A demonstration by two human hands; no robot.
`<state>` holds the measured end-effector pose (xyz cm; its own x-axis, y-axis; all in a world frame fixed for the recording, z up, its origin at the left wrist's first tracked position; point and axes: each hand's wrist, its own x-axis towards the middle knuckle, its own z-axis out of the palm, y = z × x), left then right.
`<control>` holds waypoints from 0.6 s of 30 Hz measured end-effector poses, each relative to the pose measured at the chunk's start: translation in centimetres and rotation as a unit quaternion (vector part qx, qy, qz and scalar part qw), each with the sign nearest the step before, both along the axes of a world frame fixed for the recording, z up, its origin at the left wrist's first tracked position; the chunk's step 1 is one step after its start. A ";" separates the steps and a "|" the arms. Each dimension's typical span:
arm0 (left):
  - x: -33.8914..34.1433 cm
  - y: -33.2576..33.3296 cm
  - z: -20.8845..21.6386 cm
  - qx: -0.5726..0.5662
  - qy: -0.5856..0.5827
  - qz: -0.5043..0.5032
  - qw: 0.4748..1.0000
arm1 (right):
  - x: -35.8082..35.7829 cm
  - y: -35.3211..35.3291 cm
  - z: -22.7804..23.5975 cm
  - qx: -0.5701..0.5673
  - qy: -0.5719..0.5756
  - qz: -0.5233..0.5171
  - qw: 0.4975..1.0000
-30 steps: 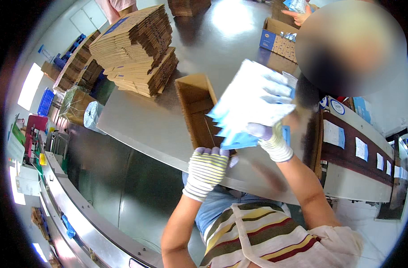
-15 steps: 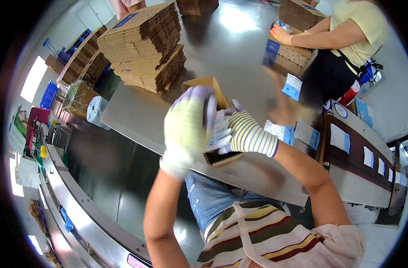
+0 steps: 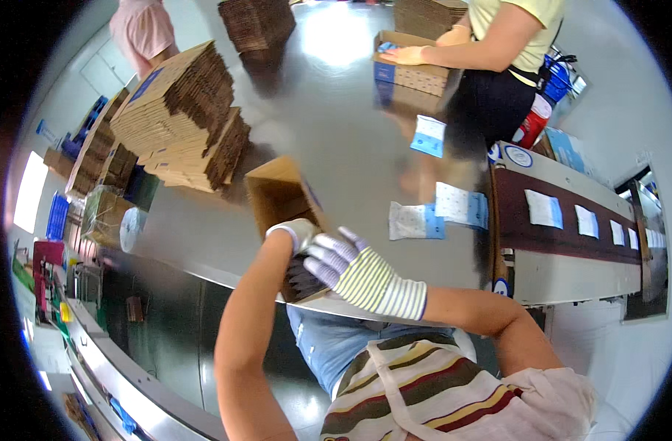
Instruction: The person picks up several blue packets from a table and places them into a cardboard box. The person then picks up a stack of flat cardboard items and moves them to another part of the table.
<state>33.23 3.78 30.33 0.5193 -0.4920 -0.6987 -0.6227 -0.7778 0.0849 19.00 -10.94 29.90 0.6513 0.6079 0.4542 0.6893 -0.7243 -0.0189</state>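
Head view: we judge carton stiff, best held by walls; right hand: fingers parted; left hand: fingers hidden, cannot tell.

An open, oblong brown cardboard box stands at the near edge of a gray metal table, its far end angled left. Packets sit in shadow inside its near end, details indistinct.

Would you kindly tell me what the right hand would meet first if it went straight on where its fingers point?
The right hand would probably meet the left hand first, around its wrist, over the open box, though their relative depth is unclear.
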 end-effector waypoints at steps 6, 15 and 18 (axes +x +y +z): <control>-4.4 1.2 4.9 -0.192 -0.006 0.073 0.979 | 0.7 -1.9 2.0 0.167 0.072 0.119 0.976; -10.0 1.0 2.9 -0.312 -0.245 0.092 0.913 | 6.1 -23.0 1.8 0.153 0.180 -0.122 0.964; -10.0 1.6 2.4 -0.310 -0.250 0.098 0.912 | 6.4 -28.0 3.1 0.165 0.263 -0.222 0.924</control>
<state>23.26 5.39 32.72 0.8173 -0.5754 0.0307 -0.5584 -0.7777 0.2886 25.35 -38.97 33.01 0.9867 0.1123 0.1171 0.1580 -0.8292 -0.5361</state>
